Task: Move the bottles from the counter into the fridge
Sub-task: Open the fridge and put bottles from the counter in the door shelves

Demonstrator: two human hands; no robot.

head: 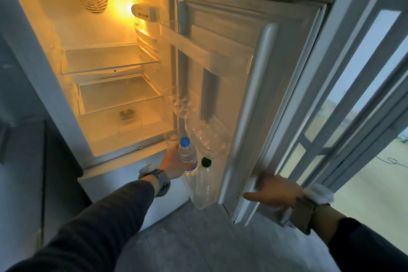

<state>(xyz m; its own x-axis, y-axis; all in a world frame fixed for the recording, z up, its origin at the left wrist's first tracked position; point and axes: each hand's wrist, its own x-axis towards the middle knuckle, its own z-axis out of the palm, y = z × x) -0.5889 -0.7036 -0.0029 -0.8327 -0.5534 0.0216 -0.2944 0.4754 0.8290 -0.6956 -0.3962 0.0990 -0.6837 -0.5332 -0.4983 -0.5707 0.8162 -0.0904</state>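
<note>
The fridge (114,95) stands open with its light on, and its door (254,95) is swung out to the right. My left hand (173,164) grips a clear water bottle (187,152) with a blue cap, holding it over the bottom door shelf (203,199). A clear bottle with a black cap (205,180) stands upright in that shelf, just right of the one I hold. My right hand (276,190) is at the outer edge of the door, fingers relaxed and blurred; whether it touches the door is unclear.
Glass shelves (110,59) and a lower drawer (123,126) fill the fridge interior. The door carries an upper rack (209,51) and clear egg trays (207,137). A dark counter edge (26,150) is at left, a window frame (353,73) at right, grey floor below.
</note>
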